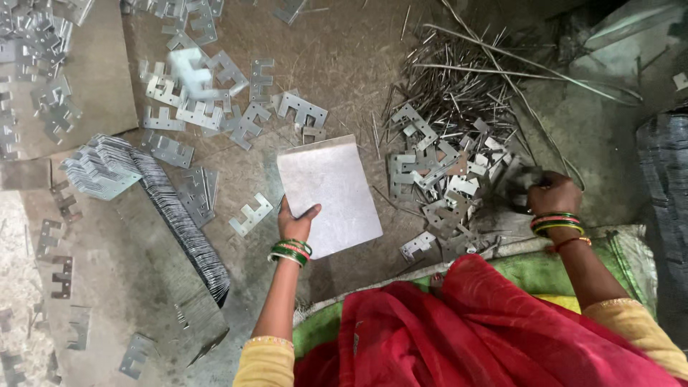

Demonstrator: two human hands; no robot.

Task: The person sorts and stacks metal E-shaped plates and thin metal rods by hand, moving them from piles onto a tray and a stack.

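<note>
My left hand (pixel 296 221) grips the near edge of a flat grey rectangular metal sheet (pixel 331 190) held just above the floor. My right hand (pixel 552 193) is closed down on the right side of a heap of small notched metal plates (pixel 441 190) and thin rods; what its fingers hold is hidden. Both wrists wear green and red bangles. A red cloth (pixel 459 330) covers my lap at the bottom.
Loose notched plates (pixel 208 100) lie scattered at upper left. A long stacked row of plates (pixel 179 218) runs diagonally at left. Thin metal rods (pixel 466 72) fan out at upper right. A green sack (pixel 616 261) lies under me.
</note>
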